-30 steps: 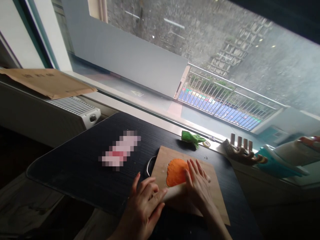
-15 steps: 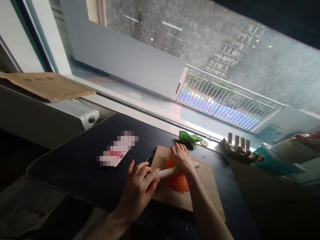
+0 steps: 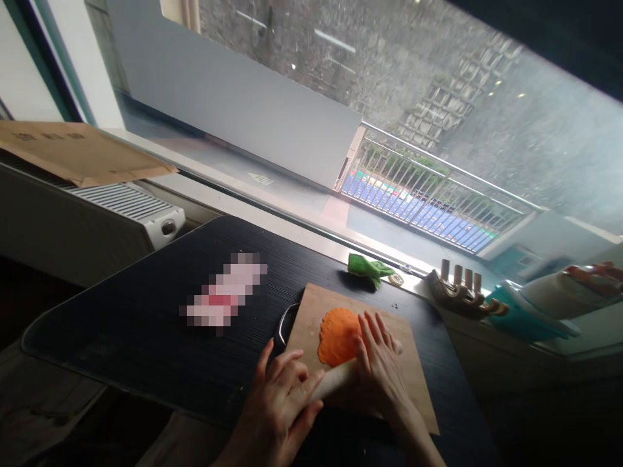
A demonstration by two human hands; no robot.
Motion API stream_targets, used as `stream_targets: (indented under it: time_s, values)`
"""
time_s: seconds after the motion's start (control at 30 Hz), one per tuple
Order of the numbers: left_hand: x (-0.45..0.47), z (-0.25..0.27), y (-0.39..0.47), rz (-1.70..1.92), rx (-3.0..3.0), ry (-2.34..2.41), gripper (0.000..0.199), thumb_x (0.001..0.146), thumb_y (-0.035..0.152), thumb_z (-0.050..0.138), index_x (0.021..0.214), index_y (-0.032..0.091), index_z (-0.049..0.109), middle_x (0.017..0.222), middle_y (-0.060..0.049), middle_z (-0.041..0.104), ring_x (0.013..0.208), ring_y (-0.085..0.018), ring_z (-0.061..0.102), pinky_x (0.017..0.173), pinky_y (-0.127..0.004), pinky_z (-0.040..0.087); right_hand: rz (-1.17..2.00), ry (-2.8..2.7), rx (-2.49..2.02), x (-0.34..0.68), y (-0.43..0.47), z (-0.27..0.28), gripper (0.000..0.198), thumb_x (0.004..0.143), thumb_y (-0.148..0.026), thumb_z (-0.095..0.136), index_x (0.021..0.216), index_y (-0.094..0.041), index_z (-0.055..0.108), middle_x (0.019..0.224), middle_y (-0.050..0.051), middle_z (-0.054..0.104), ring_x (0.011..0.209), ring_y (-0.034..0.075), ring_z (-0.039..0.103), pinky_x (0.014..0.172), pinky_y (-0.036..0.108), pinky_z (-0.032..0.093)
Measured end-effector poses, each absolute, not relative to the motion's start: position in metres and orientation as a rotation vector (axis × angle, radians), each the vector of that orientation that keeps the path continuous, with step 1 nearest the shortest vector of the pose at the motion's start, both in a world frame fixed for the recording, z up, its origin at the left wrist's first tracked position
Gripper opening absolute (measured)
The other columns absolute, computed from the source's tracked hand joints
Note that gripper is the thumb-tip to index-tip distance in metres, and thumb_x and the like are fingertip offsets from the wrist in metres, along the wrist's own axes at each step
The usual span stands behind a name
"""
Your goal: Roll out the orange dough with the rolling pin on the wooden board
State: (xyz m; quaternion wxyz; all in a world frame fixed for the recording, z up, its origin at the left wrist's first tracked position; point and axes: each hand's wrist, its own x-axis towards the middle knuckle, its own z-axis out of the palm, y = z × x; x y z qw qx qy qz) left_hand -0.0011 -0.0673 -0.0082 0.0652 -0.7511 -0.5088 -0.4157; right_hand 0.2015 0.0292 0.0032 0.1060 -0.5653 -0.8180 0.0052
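An orange sheet of dough, roughly round, lies flattened on a wooden board. Across the board's near part runs a pale rolling pin, just on the near side of most of the dough. My left hand has its thumb and forefinger around the pin's left end, the other fingers lifted and bent. My right hand rests palm down on the pin's right part, its fingers stretched out beyond it toward the window. That hand covers the dough's right edge and part of the pin.
A metal loop handle sticks out at the board's left. Left on the dark table lies a blurred pink-and-white item. Toward the window are a green cloth, a slatted holder and a teal container.
Both hands have drawn the rolling pin back toward me, off the middle of the dough. More of the orange sheet shows now. The camera view has shifted slightly.
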Motion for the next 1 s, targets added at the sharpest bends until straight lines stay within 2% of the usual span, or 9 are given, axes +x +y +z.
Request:
stream_targets:
  time_s: [0.13,0.27,0.37,0.43,0.53,0.63,0.77,0.87,1.0]
  values:
    - [-0.011,-0.006,-0.044,-1.199,-2.182,-1.674,0.032,0.085,0.018,0.054,0.116,0.026,0.058,0.092,0.000,0.063,0.105,-0.021,0.055,0.107,-0.055,0.023,0.284,-2.332,-1.803,0.140,0.095,0.027,0.059,0.095,-0.052,0.020,0.142,-0.018,0.033,0.147,0.007,0.032,0.138,0.023,0.019,0.109,0.044,0.023]
    - [-0.014,-0.003,-0.035,-1.147,-2.226,-1.708,0.035,0.083,0.014,0.055,0.116,0.026,0.058,0.092,-0.001,0.064,0.105,-0.022,0.054,0.105,-0.059,0.025,0.292,-2.275,-1.799,0.129,0.104,0.032,0.055,0.096,-0.046,0.024,0.139,-0.015,0.037,0.146,0.009,0.035,0.137,0.023,0.023,0.108,0.042,0.025]
    - [-0.017,0.000,-0.037,-1.214,-2.322,-1.629,0.043,0.080,0.008,0.055,0.118,0.029,0.057,0.094,0.002,0.066,0.105,-0.020,0.055,0.107,-0.058,0.021,0.122,-2.277,-1.632,0.167,0.074,0.015,0.047,0.097,-0.037,0.024,0.131,-0.016,0.048,0.143,0.007,0.040,0.137,0.020,0.021,0.110,0.038,0.024]
    - [-0.025,0.003,-0.037,-1.237,-2.373,-1.607,0.043,0.079,0.009,0.056,0.117,0.030,0.057,0.094,0.003,0.067,0.106,-0.020,0.054,0.109,-0.057,0.019,-0.060,-2.317,-1.477,0.202,0.048,-0.001,0.044,0.097,-0.035,0.025,0.127,-0.017,0.051,0.138,0.009,0.046,0.134,0.022,0.029,0.108,0.043,0.027]
    - [-0.045,0.006,-0.029,-1.146,-2.472,-1.621,0.040,0.080,0.010,0.055,0.115,0.031,0.058,0.097,0.004,0.068,0.112,-0.020,0.051,0.109,-0.056,0.019,-0.309,-2.349,-1.274,0.241,0.019,-0.019,0.040,0.094,-0.033,0.037,0.131,-0.020,0.046,0.133,0.009,0.050,0.126,0.023,0.042,0.104,0.047,0.033]
    - [-0.064,0.006,-0.014,-0.990,-2.548,-1.666,0.044,0.080,0.009,0.052,0.117,0.031,0.056,0.105,0.003,0.067,0.116,-0.020,0.049,0.107,-0.056,0.024,-0.394,-2.379,-1.129,0.248,0.009,-0.020,0.043,0.091,-0.026,0.044,0.134,-0.025,0.042,0.137,0.008,0.046,0.126,0.022,0.042,0.103,0.045,0.035]
    - [-0.072,0.009,0.002,-0.897,-2.589,-1.708,0.043,0.079,0.009,0.050,0.116,0.031,0.057,0.112,0.003,0.066,0.117,-0.020,0.049,0.106,-0.054,0.028,-0.358,-2.293,-1.215,0.238,0.022,0.001,0.045,0.088,-0.012,0.036,0.130,-0.022,0.048,0.139,0.009,0.044,0.127,0.024,0.040,0.101,0.045,0.037]
    - [-0.071,0.013,0.007,-0.868,-2.612,-1.728,0.038,0.080,0.014,0.051,0.114,0.030,0.058,0.113,0.002,0.066,0.117,-0.020,0.049,0.107,-0.055,0.027,-0.201,-2.421,-1.292,0.238,0.031,0.018,0.040,0.086,-0.013,0.038,0.121,-0.022,0.057,0.124,0.007,0.059,0.115,0.022,0.052,0.095,0.040,0.043]
    - [-0.079,0.020,0.012,-0.827,-2.619,-1.742,0.033,0.081,0.018,0.052,0.111,0.030,0.060,0.113,0.002,0.066,0.118,-0.021,0.050,0.107,-0.055,0.026,-0.076,-2.469,-1.285,0.239,0.015,0.023,0.040,0.086,-0.013,0.041,0.123,-0.022,0.053,0.118,0.006,0.061,0.109,0.021,0.054,0.087,0.034,0.048]
